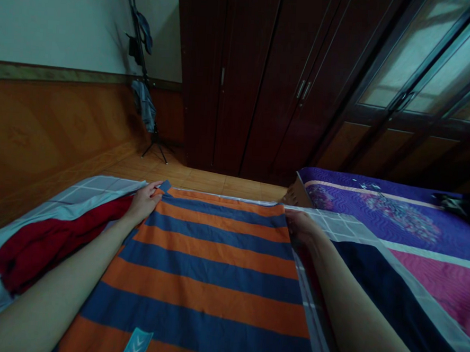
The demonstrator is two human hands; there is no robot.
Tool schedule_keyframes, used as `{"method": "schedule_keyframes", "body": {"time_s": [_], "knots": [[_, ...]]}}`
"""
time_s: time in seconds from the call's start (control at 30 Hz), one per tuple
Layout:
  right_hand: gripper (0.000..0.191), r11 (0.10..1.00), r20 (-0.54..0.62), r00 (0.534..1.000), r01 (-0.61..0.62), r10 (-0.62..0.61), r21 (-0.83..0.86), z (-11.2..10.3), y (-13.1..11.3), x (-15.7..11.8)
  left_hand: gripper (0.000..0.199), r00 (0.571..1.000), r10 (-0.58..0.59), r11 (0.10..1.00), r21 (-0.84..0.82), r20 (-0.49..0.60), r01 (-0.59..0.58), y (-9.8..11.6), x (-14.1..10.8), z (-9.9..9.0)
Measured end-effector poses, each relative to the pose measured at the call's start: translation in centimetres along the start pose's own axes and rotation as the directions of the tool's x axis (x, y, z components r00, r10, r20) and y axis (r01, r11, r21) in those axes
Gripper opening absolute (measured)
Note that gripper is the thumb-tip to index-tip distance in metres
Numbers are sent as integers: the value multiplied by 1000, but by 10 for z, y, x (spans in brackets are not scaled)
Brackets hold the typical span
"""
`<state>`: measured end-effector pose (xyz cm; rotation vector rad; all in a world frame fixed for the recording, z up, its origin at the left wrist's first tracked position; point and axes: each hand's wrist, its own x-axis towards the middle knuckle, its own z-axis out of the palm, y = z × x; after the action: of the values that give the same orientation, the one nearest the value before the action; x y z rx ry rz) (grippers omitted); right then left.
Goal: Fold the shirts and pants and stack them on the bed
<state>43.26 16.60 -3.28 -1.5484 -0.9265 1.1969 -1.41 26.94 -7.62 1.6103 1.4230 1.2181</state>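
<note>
An orange-and-blue striped garment (214, 249) lies spread flat before me, with a small teal patch with pale chevrons (137, 344) near its lower left. My left hand (145, 199) is closed on its far left corner, where a small blue flap sticks out past the fingers. At the far right corner, my right hand (304, 226) grips the edge, its fingertips partly hidden and dim. A crumpled red cloth (56, 239) lies beside my left forearm. Dark navy cloth (387, 291) lies to the right of my right forearm.
Grey checked bedding (341, 225) lies beneath the garments. A purple floral mattress (361, 197) stands at the right, with pink bedding (439, 284) nearer. Beyond the tiled floor (226, 183) rise a dark wooden wardrobe (244, 91) and a coat stand (138, 37) with clothes hanging on it.
</note>
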Motion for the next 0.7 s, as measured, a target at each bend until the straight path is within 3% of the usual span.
{"method": "schedule_keyframes", "body": {"time_s": [0.2,0.4,0.6,0.7], "knots": [[33,999,-37,999,-28,30,46,2,5,3,56,1000,-24,1000,-8,-13,24,6,-3,1],[9,998,-62,998,-29,33,51,8,4,-1,55,1000,-26,999,-28,-16,26,4,-2,2],[11,999,-226,973,42,-38,10,9,12,9,55,999,-25,1000,7,-25,25,1,0,0],[19,998,-320,945,57,-63,-29,1,12,15,56,995,-73,996,-63,-72,68,5,0,0]]}}
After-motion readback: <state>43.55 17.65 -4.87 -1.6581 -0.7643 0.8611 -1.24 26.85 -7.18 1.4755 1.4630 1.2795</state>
